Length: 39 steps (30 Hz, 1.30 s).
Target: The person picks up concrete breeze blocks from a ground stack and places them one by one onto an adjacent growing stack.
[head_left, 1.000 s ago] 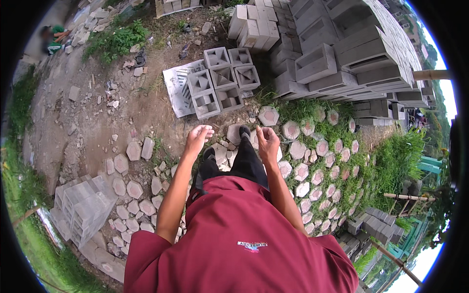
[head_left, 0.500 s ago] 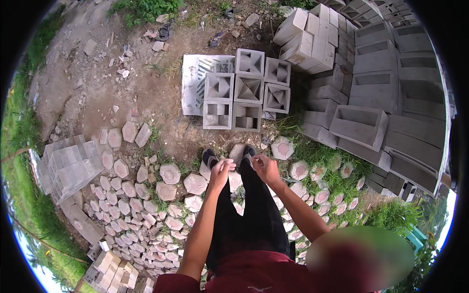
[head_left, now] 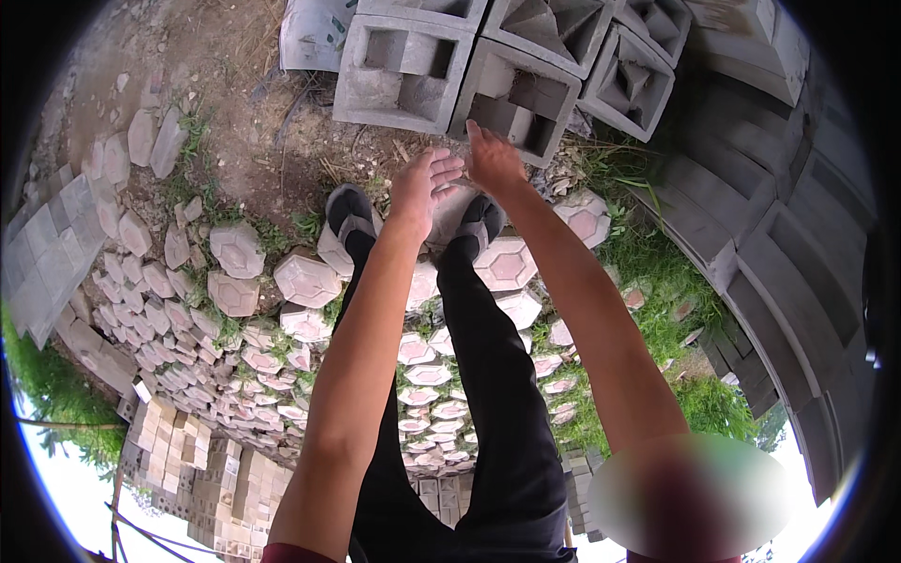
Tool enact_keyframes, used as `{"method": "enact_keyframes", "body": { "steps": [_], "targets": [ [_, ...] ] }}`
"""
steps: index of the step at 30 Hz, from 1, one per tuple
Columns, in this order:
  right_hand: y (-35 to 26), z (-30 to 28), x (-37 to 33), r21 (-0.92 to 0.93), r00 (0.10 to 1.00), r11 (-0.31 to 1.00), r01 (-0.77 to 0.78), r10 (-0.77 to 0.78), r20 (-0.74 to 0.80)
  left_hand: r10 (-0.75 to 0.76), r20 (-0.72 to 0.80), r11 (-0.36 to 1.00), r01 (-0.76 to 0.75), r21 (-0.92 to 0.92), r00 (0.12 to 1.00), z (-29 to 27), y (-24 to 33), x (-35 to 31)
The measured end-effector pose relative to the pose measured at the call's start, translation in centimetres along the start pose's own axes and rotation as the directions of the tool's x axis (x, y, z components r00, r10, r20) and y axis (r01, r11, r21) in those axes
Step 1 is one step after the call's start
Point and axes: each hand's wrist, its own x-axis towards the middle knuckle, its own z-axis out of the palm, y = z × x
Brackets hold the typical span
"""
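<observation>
1. Stacked grey concrete blocks fill the frame from 1 to 4 o'clock, dark and in shade.
2. Paving field: hexagonal pavers lie loose over the ground from 7 to 10 o'clock, grass growing between them; a pinkish one sits just right of the right leg.
3. Row of hollow decorative blocks at 12 o'clock. Leftmost square block has two rectangular openings; the centre block, open side up, stands next to it, touching; a third block is tilted at 1 o'clock.
4. Legs in black trousers run up from 6 o'clock; dark shoes planted on dirt and pavers just short of the block row.
5. Right hand: stretched forward, fingers extended, grip wide and holding nothing; fingertips at the near edge of the centre block. Contact cannot be told.
6. Left hand: palm turned inward, fingers spread, grip wide and empty, just beside the right hand, short of the same block.
</observation>
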Motion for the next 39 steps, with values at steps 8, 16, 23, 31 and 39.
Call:
{"method": "enact_keyframes", "body": {
  "steps": [8, 16, 23, 31, 39],
  "targets": [
    [-0.1, 2.1, 0.8, -0.206, 0.995, 0.974, 0.095, -0.091, 0.027, -0.182, -0.077, 0.983, 0.181, -0.017, 0.980, -4.2, -7.8, -3.1],
    [0.4, 0.3, -1.7, -0.266, 0.992, 0.958, 0.105, -0.082, 0.096, -0.152, -0.037, 0.985, 0.155, 0.075, 0.988, -3.3, -6.2, -6.9],
    [1.3, -4.7, -3.8, -0.210, 0.945, 0.934, 0.289, -0.243, 0.219, -0.081, -0.064, 0.996, 0.078, -0.051, 0.995, -3.3, -3.3, -7.2],
    [2.4, -16.6, -0.5, 0.052, 0.801, 0.968, 0.245, -0.232, 0.551, -0.092, -0.101, 0.993, 0.084, -0.077, 0.991, -2.9, -3.9, -12.0],
    [-5.7, -30.1, -5.5, 0.212, 0.739, 0.957, -0.199, 0.004, 0.674, -0.069, -0.133, 0.995, 0.058, -0.085, 0.989, -3.4, -1.4, -20.2]
  ]
}}
